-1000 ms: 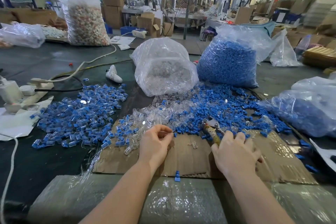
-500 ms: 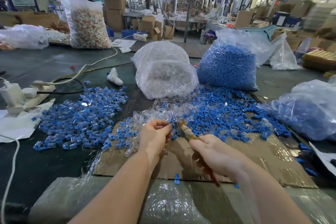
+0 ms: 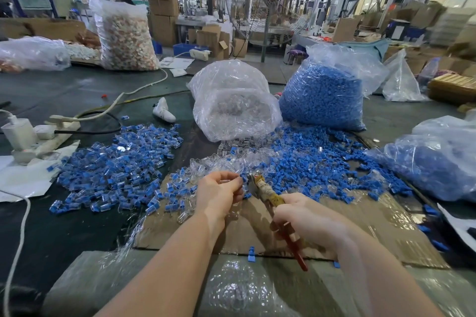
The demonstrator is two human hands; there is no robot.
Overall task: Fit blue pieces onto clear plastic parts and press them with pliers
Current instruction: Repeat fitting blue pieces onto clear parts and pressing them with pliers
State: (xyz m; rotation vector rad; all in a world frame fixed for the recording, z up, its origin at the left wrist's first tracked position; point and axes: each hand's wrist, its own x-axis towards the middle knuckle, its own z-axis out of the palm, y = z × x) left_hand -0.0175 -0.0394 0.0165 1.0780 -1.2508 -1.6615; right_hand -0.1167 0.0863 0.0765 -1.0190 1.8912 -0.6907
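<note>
Behind the cardboard sheet [image 3: 322, 224] on the worktop [image 3: 64, 95] stand a bag of clear plastic parts [image 3: 231, 103] and a bag of blue pieces [image 3: 322, 95], with finished pieces [image 3: 116, 162] heaped to its left. Over the sheet's far edge the right hand [image 3: 306, 219] grips the pliers [image 3: 268, 193], nose at the part [image 3: 243, 179] pinched by the left hand [image 3: 219, 193]: pressing seems under way, and next calls for a firm squeeze. That part is mostly hidden by fingers, so its seating is unclear.
</note>
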